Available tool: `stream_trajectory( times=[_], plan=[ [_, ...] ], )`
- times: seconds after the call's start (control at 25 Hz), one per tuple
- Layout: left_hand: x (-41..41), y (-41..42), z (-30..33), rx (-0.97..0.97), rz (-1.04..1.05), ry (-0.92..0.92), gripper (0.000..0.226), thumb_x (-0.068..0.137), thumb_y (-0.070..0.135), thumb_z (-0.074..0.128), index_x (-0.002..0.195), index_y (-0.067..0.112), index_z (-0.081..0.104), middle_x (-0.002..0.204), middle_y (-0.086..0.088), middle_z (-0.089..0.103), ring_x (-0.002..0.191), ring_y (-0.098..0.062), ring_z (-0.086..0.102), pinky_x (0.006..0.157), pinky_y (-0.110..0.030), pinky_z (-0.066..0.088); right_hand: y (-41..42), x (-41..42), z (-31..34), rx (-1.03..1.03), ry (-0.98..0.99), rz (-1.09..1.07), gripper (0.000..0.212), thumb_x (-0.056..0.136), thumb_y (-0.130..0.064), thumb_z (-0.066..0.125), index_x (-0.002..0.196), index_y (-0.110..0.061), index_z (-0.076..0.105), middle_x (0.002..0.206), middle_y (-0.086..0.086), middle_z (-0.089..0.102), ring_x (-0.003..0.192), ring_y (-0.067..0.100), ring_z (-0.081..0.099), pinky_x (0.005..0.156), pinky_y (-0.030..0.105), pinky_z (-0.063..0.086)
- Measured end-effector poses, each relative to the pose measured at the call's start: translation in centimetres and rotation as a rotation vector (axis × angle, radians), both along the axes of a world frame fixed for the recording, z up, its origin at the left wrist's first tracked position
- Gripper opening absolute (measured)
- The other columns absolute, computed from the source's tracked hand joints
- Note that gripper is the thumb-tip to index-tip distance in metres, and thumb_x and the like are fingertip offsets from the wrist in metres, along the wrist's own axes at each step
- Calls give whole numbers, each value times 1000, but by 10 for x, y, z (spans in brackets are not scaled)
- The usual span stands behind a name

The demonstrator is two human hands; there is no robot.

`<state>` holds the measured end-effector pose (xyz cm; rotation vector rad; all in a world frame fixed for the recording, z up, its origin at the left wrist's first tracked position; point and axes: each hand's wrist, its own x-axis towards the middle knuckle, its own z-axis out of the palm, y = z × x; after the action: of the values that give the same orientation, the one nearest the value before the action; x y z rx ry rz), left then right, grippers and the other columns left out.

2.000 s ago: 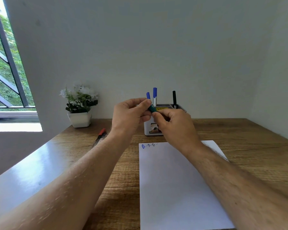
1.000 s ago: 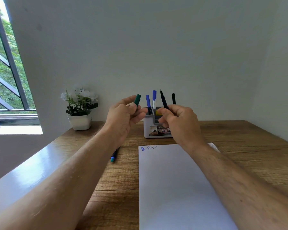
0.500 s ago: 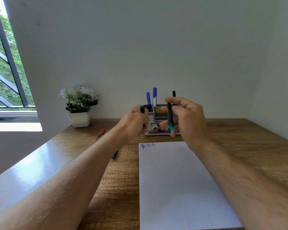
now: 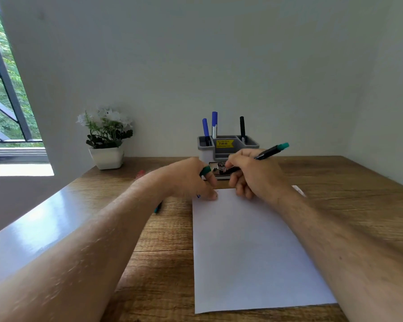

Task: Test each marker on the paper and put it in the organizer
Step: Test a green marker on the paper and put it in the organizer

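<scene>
1. Grip first: our right hand (image 4: pixel 256 175) is pinched round the green marker (image 4: pixel 269 152), low on the barrel near the writing end, with the teal tail angled up and to the right. Tip is hidden behind the fingers, so we can't tell if it touches the sheet.
2. Our left hand (image 4: pixel 189 180) has its fingers curled round the green cap (image 4: pixel 205 170), and a fingertip presses the top-left corner of the paper (image 4: pixel 249 247).
3. Paper lies flat on the worktop (image 4: pixel 347 205); thin and light, so we reckon it slides unless pinned.
4. Handling call: marker is light, stiff and smooth-bodied. Hold low for the test stroke, then shift to mid-barrel for dropping it in.
5. Beside the left forearm, another marker (image 4: pixel 158 208) lies on the worktop, mostly hidden.
6. Further back, the organizer (image 4: pixel 228 149) stands just past the hands; two blue markers (image 4: pixel 209 129) upright in the left compartment, a black marker (image 4: pixel 242 129) on the right.
7. Far left by the wall: potted plant (image 4: pixel 106 138).
</scene>
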<state>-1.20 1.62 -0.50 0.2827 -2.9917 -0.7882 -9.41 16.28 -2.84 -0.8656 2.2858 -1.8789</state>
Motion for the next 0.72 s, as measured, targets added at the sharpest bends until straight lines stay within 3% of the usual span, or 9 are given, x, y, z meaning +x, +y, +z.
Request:
stream_trajectory(
  times=[0.12,0.32,0.4,0.56,0.72],
  plan=[
    [-1,-1,-2,-68,20,-30,24,77,29,81,97,27,68,72,12,57,66,-4,53,57,-22,36,0,-4,-8,116,3,77,10,88,-19,63,84,-13,68,65,9,72,40,18,57,35,20,40],
    [-3,-2,-5,-117,8,-75,28,80,31,78,107,26,71,67,13,54,63,-3,50,56,-22,34,1,-2,-12,217,2,174,10,71,-21,62,76,-13,64,69,10,73,43,15,51,40,23,38],
    [-3,-2,-5,-114,7,-67,27,80,30,78,106,26,71,66,14,54,63,-2,50,56,-20,33,0,-1,-12,266,67,141,9,73,-22,63,68,-16,60,65,5,73,46,10,52,44,23,38],
    [-4,-3,-6,-91,17,-77,29,80,27,79,107,21,72,65,11,54,63,-6,50,58,-23,35,-4,-2,-14,306,207,67,27,76,-25,65,52,-20,53,46,-7,56,47,3,50,53,26,39],
    [-5,-2,-6,-77,31,-86,29,80,28,79,108,21,72,67,10,55,65,-7,51,61,-25,37,-4,-2,-13,332,229,66,25,79,-25,63,57,-16,56,53,-1,57,55,11,52,56,30,42]
  ],
)
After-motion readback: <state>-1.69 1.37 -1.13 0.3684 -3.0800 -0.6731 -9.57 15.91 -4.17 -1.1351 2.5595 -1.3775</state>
